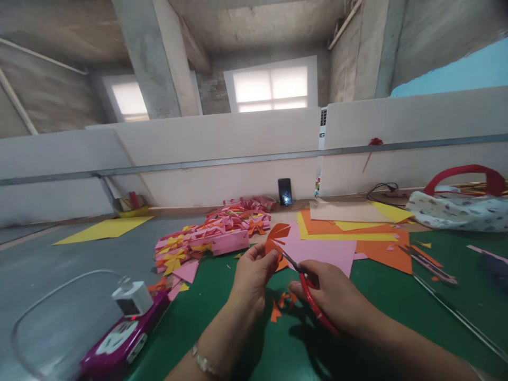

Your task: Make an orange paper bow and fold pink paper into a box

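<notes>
Head view shows two hands low in the middle, over a green mat [222, 296]. Left hand [251, 275] is closed on an orange paper [275, 239], pinching its bottom edge between thumb and fingers. That paper stands up just above the fingers, and its cut, pointy edge faces right, toward the other hand. Right hand [333, 296] is curled around the red handles of the scissors [305, 280]. These scissors are long and thin. They run from the handles by the right hand up and to the left, and the dark blades point at the orange paper and touch it. I cannot tell how far the blades are apart.

Small orange scraps [280, 307] lie on the mat just under and between both hands. Past the hands lies a pink sheet [321, 254], with orange and yellow sheets [357, 230] beyond it to the right. Up and left of the left hand is a pile of bows [210, 238]. Down to the left of that hand sits a purple box [119, 338].
</notes>
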Available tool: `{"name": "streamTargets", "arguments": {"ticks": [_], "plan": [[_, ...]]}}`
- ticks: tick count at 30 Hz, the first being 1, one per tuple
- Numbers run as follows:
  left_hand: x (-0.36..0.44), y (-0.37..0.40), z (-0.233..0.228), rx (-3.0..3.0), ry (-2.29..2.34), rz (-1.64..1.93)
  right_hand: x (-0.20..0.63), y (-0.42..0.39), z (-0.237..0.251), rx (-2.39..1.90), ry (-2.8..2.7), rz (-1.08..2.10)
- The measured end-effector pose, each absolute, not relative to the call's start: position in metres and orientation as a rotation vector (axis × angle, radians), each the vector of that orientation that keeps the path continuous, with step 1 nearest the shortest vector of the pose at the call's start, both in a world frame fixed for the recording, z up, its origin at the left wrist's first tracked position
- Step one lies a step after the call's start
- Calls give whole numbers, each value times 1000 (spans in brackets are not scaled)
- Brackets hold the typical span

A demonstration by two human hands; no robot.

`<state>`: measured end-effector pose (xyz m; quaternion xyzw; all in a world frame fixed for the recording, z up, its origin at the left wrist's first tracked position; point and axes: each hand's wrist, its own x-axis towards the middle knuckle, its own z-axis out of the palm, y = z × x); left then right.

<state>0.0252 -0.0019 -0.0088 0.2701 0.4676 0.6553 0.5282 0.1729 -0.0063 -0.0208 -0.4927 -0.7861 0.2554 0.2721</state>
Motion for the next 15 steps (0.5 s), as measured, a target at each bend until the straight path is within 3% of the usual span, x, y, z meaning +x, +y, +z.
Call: {"name": "streamTargets", "arguments": {"ticks": [15], "plan": [[30, -5, -10, 660, 1123, 1556, 170, -6, -20, -1356, -2110, 691]]}}
